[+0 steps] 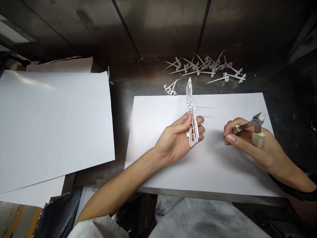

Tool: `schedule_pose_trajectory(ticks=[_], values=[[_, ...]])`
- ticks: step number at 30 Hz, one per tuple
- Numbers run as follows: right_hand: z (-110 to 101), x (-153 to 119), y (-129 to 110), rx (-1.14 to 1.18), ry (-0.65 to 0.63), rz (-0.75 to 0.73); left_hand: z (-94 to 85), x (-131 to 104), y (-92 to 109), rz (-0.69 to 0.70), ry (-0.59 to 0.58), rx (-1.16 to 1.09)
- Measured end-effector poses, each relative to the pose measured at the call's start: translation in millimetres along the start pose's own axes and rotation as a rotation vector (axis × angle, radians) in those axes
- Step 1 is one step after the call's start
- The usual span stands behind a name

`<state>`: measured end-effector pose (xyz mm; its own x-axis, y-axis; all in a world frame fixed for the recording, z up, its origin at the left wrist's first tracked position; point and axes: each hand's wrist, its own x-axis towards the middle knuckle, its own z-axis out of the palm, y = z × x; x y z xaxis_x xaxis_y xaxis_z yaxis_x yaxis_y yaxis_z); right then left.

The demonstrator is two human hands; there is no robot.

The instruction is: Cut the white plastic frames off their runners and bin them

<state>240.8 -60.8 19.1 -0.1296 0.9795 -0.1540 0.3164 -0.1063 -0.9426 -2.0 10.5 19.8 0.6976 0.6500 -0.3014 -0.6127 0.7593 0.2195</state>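
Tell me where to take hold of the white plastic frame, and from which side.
Take the white plastic frame by its upper end, pinching across its narrow width, probably from the far side: that end stands clear, while the left hand grips the lower part. Avoid the thin prong jutting right; it looks easy to bend.

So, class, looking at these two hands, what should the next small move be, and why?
I would probably bring the side cutters in the right hand to the base of the thin white rod. It juts from the white plastic part in the left hand, the cutters are apart from it, and similar rods show among the white sprues behind the paper.
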Motion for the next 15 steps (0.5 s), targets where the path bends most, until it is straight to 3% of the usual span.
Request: schedule_pose_trajectory(ticks=[5, 15], values=[[0.6, 1.4, 7.3, 0.062, 0.015, -0.012, -1.1, -4.9, -2.6, -0.034, -0.112, 0.227], [2.4, 7.2, 14.2, 0.143, 0.023, 0.029, -3.1, -10.4, 9.6, -0.255, -0.214, 0.068]])
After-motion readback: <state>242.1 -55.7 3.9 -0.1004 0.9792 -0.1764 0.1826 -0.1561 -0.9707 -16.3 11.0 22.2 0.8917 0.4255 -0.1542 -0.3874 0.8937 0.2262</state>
